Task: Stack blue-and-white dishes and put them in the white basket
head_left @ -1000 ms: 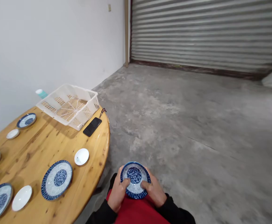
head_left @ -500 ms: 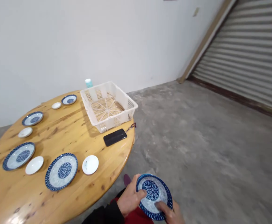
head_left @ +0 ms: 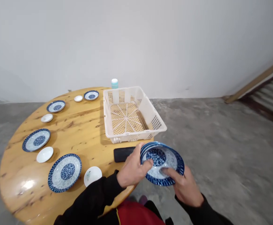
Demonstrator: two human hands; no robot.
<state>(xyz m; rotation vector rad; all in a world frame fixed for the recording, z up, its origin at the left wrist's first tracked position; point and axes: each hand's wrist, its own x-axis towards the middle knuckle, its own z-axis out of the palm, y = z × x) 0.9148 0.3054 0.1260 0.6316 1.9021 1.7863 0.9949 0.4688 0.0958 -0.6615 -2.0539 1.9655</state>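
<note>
Both hands have risen and moved forward since the earlier frame, and the view has swung left, so the round pine table [head_left: 80, 131] now sits ahead and the hands reach its near edge. Between them, the left hand [head_left: 133, 170] and right hand [head_left: 183, 187] hold a round blue-and-white patterned ceramic bowl [head_left: 162, 162], gripping it from opposite sides of the rim. Each hand is closed around the rim, with fingers or thumb lying on the inner face. The bowl is tilted, its hollow turned up toward the camera, showing a dark blue mottled centre, a pale speckled inner face and a blue patterned rim. Doubled rim lines show at its far left edge, though whether a second bowl lies beneath cannot be told.

Just beyond the left hand, a black phone [head_left: 123, 154] lies on the table, partly hidden by the hand and bowl. Farther ahead of that hand stands a white rectangular plastic basket [head_left: 107, 118] with a woven-pattern base. Left of the left hand rest a small white saucer [head_left: 93, 176] and a large blue-rimmed plate [head_left: 64, 172], with more blue-and-white plates and white saucers beyond. Black sleeves [head_left: 91, 197] cover both forearms, and a concrete floor [head_left: 220, 156] spreads beyond the right hand.
</note>
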